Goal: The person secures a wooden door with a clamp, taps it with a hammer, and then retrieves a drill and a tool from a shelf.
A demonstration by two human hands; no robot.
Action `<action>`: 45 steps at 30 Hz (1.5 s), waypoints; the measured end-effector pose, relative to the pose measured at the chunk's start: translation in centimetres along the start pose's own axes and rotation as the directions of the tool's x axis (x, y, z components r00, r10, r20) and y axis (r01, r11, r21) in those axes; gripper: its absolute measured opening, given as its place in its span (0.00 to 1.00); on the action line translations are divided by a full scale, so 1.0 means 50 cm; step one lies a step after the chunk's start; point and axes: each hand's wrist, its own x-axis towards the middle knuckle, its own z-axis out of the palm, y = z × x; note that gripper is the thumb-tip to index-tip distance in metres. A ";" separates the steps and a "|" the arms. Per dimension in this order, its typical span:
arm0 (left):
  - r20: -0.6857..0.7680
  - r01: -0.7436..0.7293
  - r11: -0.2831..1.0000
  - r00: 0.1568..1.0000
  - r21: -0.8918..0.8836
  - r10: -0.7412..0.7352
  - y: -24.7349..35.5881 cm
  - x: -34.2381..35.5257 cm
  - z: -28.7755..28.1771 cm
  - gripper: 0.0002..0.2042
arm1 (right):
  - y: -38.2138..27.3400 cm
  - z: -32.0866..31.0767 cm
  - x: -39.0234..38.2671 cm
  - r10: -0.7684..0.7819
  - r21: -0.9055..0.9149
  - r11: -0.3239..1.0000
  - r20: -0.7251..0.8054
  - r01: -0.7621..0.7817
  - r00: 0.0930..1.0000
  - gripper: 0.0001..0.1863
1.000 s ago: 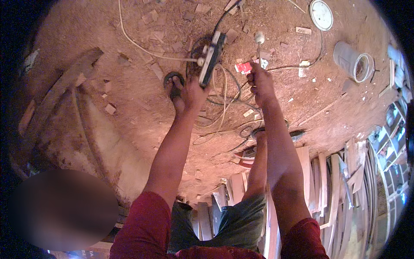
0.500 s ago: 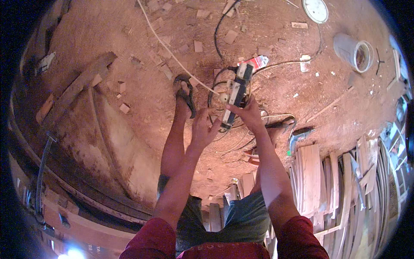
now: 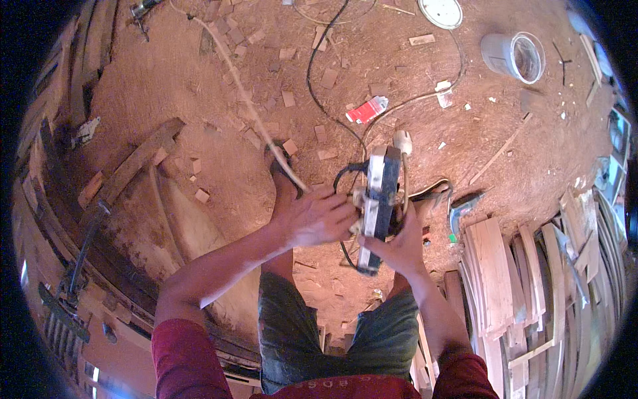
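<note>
My right hand (image 3: 401, 247) grips the lower part of a long black-and-white power strip (image 3: 380, 193), thumb across its face. Along the strip's left side, my left hand (image 3: 320, 217) is closed around a pale plug whose body is mostly hidden by the fingers. From that hand a cream cable (image 3: 242, 93) runs up and away to the far left. Another white plug (image 3: 403, 142) stands by the strip's far right end, its pale cord dropping along the side. A black cord (image 3: 344, 174) loops out from the strip's left side.
A red-and-white packet (image 3: 367, 110) lies beyond the strip. Farther right are a clear bucket (image 3: 495, 53) on its side and a round white lid (image 3: 441, 12). A teal power tool (image 3: 464, 207) lies near stacked wooden strips (image 3: 488, 272). Wood offcuts litter the dirt floor.
The power strip has come closer to my body, still in my right hand. My left hand has shifted from its near end to the plug at its side. The whole view has shifted too.
</note>
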 end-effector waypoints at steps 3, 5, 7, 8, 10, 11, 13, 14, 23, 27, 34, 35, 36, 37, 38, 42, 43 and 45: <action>-0.125 -0.078 0.993 0.990 -0.086 0.067 0.031 0.032 -0.047 0.11 | 0.016 -0.013 -0.056 -0.041 0.325 0.945 -0.034 0.050 0.999 0.50; -0.158 -0.053 0.993 0.987 -0.107 0.036 0.051 0.043 -0.048 0.12 | 0.029 -0.029 -0.069 -0.053 0.298 0.952 -0.042 0.063 0.998 0.49; -0.152 -0.040 0.993 0.988 -0.109 0.023 0.061 0.046 -0.037 0.14 | 0.014 -0.039 -0.078 -0.040 0.336 0.939 -0.109 0.074 0.993 0.41; -0.132 -0.037 0.995 0.991 -0.094 0.024 0.062 0.047 -0.026 0.15 | 0.024 -0.048 -0.075 -0.076 0.199 0.974 -0.149 0.106 0.986 0.40; -0.149 -0.027 0.998 0.989 -0.064 0.017 0.055 0.050 -0.005 0.18 | 0.079 -0.061 -0.051 -0.164 -0.090 0.985 -0.209 0.148 0.964 0.40; -0.082 0.124 0.975 0.987 -0.186 -0.141 0.044 0.001 0.019 0.21 | 0.082 -0.107 -0.027 0.009 0.060 0.998 -0.344 0.013 0.939 0.33; -0.055 0.248 0.968 0.967 -0.021 -0.249 0.004 -0.118 -0.004 0.21 | 0.231 -0.262 0.020 0.186 0.596 0.795 -0.419 0.115 0.889 0.15; -0.021 0.393 0.917 0.918 -0.060 -0.395 -0.004 -0.207 -0.002 0.22 | 0.247 -0.375 0.053 0.260 0.593 0.801 -0.470 0.084 0.844 0.12; -0.236 0.727 0.385 0.304 -0.569 -0.923 -0.116 -0.114 0.133 0.32 | 0.207 -0.367 -0.020 -0.030 0.016 0.999 -0.126 0.032 0.992 0.45; -0.472 0.237 0.859 0.753 -0.454 -0.458 -0.007 0.227 -0.040 0.25 | 0.152 -0.224 0.014 -0.040 -0.306 0.943 0.278 0.128 0.960 0.50; 0.502 0.181 0.961 0.863 -0.210 -0.053 0.052 0.216 -0.038 0.27 | 0.106 -0.160 0.048 -0.016 -0.283 0.944 0.471 0.169 0.882 0.56; 0.547 0.218 0.947 0.835 -0.236 -0.056 0.057 0.196 -0.014 0.29 | 0.133 -0.153 0.059 -0.066 -0.231 0.954 0.459 0.191 0.886 0.58; 0.587 0.261 0.930 0.807 -0.258 -0.063 0.062 0.175 0.014 0.31 | 0.148 -0.159 0.066 -0.139 -0.168 0.962 0.371 0.213 0.918 0.52; 0.625 0.299 0.912 0.778 -0.280 -0.063 0.057 0.165 0.033 0.33 | 0.162 -0.165 0.074 -0.209 -0.108 0.963 0.272 0.246 0.939 0.48; 0.696 0.394 0.881 0.710 -0.263 -0.110 0.055 0.155 0.039 0.33 | 0.172 -0.171 0.077 -0.276 -0.057 0.956 0.176 0.289 0.945 0.43; 0.950 0.921 0.343 0.257 -0.185 -0.177 0.000 0.048 0.067 0.32 | 0.119 -0.347 0.091 0.046 0.042 0.998 -0.127 -0.041 0.991 0.23; 0.932 0.947 0.225 0.280 -0.229 -0.231 -0.009 -0.030 0.097 0.30 | 0.091 -0.387 0.071 -0.025 0.169 0.984 -0.144 0.050 0.989 0.23; 0.919 0.919 -0.216 0.260 -0.330 -0.297 0.020 -0.145 0.128 0.27 | 0.042 -0.453 0.020 -0.084 0.366 0.920 -0.159 0.138 0.984 0.24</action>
